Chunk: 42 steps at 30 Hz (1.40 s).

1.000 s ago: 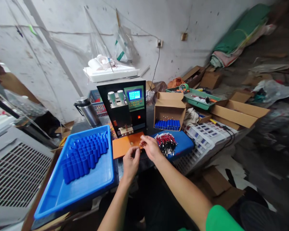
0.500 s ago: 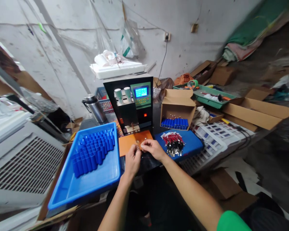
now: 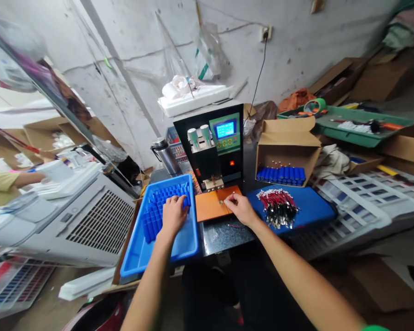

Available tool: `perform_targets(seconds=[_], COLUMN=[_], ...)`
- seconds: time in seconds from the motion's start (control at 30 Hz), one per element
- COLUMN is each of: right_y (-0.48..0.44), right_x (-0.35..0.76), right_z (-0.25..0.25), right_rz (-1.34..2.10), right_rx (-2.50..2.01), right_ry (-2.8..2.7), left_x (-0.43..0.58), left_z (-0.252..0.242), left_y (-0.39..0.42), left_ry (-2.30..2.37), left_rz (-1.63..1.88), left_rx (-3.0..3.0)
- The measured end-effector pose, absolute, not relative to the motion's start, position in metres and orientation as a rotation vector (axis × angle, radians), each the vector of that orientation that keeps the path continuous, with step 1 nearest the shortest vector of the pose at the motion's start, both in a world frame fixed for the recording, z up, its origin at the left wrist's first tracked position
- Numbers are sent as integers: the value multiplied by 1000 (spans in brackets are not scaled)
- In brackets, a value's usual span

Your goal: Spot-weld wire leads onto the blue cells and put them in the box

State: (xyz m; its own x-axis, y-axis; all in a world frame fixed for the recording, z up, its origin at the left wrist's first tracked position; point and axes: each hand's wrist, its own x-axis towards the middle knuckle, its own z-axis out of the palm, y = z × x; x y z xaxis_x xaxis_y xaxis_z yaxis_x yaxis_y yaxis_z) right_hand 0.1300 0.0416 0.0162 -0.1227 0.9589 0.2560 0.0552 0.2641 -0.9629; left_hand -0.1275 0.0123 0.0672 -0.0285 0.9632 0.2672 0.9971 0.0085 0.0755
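My left hand (image 3: 173, 213) reaches into the blue tray (image 3: 186, 241) and rests with curled fingers on the upright blue cylinder cells (image 3: 158, 209); whether it grips one is hidden. My right hand (image 3: 239, 208) lies on the right edge of the orange pad (image 3: 210, 207) in front of the black spot-welding machine (image 3: 215, 147), its fingers pinched on something small. A bundle of red and black wire leads (image 3: 278, 207) lies on a blue sheet (image 3: 310, 209) just right of that hand.
An open cardboard box (image 3: 286, 149) holding a row of blue cells stands behind the leads. A steel kettle (image 3: 164, 155) stands left of the machine. A grey vented unit (image 3: 89, 225) sits at left, and another person's arm (image 3: 17, 179) works beyond it. A green tray (image 3: 348, 128) is at back right.
My left hand left the orange pad and moved left into the blue tray onto the cells. My right hand stayed at the pad. The view swung left.
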Motion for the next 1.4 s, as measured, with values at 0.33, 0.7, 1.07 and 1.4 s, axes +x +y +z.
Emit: perform_targets(seconds=[0.33,0.7,1.07,1.4], right_y=[45,49,52,68], right_x=[129,131,134,118], right_z=[15,20,26,36], right_rz=[1106,1184,1310,1325], right_rx=[-982,-971,-922,-916], right_ry=[-1435,-1312,-1050,-1022], left_x=[-141,-110,-14,-14], left_z=[61,74,31,19], left_y=[37,0,30,32], left_ry=[-1969,-2188,-2181,-2161], left_rz=[11,-1615,-1845,-1786], left_rx=[-2141,-1951,-2282,-2260])
